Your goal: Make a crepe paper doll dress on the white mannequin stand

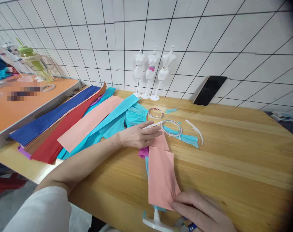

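A pink crepe paper strip [161, 174] lies lengthwise in front of me, over light blue and magenta paper. From under its lower end sticks out the white T-shaped base [157, 222] of a small stand. My left hand [140, 134] is over the strip's far end, fingers stretched out; whether they press on it I cannot tell. At the near right corner my right hand [204, 209] pinches the pink paper between thumb and finger. Beneath that hand shows part of a metal tool with a blue handle [192, 227], mostly hidden.
Crepe paper strips in blue [56, 114], red [61, 135] and turquoise [112, 117] lie at left. Tape rolls [163, 132], a curved white strip [196, 130] and turquoise scraps lie beyond my left hand. Three white mini mannequins [150, 69] and a phone [209, 91] stand by the wall.
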`<state>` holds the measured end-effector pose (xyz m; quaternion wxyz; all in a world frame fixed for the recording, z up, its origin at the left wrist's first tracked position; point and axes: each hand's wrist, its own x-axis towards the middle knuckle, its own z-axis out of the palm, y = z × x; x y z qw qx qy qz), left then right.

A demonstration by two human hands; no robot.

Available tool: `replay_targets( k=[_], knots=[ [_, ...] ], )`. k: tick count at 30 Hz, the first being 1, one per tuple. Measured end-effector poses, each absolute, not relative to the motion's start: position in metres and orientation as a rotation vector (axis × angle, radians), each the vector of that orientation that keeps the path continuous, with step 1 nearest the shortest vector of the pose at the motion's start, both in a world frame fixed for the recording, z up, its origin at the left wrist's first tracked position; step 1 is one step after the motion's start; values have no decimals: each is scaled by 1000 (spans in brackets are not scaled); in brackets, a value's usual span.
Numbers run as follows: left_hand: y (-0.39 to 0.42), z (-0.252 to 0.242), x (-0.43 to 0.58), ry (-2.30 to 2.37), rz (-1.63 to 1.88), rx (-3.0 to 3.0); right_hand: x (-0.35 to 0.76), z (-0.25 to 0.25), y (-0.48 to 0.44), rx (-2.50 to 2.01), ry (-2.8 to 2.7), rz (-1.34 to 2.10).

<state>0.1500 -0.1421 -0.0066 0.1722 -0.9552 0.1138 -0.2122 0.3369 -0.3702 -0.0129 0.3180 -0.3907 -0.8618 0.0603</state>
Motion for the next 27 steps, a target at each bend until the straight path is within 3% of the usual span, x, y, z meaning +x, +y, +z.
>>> replay_targets(
  k=[6, 20, 27],
  knots=[
    [-140, -8, 149, 345, -634, -2479, 339, -14, -373, -1029, -2334, 122],
    [-143, -7, 148, 236, -751, -2546, 335, -13, -371, -1024, -2254, 153],
    [-140, -9, 149, 230, -816, -2577, 346, -25, -379, -1199, -1958, 164]
  ],
)
